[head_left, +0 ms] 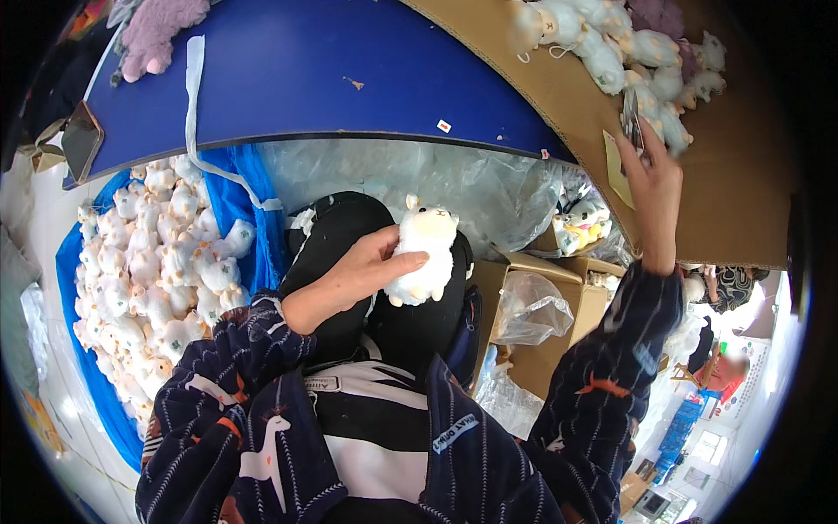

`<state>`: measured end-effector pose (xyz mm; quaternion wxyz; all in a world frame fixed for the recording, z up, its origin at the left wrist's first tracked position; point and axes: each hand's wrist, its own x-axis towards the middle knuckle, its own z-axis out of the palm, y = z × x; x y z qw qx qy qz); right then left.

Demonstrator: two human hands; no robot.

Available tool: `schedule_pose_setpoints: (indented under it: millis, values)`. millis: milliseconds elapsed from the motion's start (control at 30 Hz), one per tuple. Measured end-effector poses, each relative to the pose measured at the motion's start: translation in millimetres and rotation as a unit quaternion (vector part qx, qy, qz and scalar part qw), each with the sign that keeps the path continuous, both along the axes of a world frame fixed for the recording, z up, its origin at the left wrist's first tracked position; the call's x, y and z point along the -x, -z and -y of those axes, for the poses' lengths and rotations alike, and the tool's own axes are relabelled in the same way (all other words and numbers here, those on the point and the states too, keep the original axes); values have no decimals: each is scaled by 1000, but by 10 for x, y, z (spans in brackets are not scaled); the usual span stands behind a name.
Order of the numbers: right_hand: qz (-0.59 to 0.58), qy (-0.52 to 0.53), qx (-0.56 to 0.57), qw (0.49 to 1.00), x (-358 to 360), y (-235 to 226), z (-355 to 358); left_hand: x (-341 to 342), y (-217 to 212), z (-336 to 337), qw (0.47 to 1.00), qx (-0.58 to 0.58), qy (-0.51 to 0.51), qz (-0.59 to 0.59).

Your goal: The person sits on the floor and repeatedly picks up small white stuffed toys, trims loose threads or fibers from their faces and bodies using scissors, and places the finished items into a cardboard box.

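Note:
My left hand (371, 266) is closed around a small white plush alpaca (422, 262), which stands upright above my lap with its face turned up and to the right. My right hand (653, 179) reaches out over a brown cardboard sheet (733, 205) at the upper right. Its fingers grip a shiny metal tool that looks like small scissors (632, 113), partly hidden by the hand. Just beyond the fingers lies a pile of white plush alpacas (650, 52), some with string loops. A pale yellow paper slip (618, 170) sits beside the right hand.
A blue bag (74, 279) full of white plush toys (144, 288) stands at my left. The blue table (332, 70) bears a purple plush toy (155, 35) and a white strap (194, 96). Lower right is an open carton (541, 358) with clear plastic; a phone (83, 142) sits by the table edge.

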<state>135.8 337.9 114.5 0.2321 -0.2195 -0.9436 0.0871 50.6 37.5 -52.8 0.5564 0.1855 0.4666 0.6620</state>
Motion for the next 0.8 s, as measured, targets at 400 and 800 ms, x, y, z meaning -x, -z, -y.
schedule_pose_setpoints:
  millis: [400,800]
  values:
    - [192,-237,-67,950,-519,851,1320,-60,48,-59,1000,6,-15,-10]
    - [241,-206,-158,935,-513,906,1421,-140,44,-81,994,33,-38,-94]
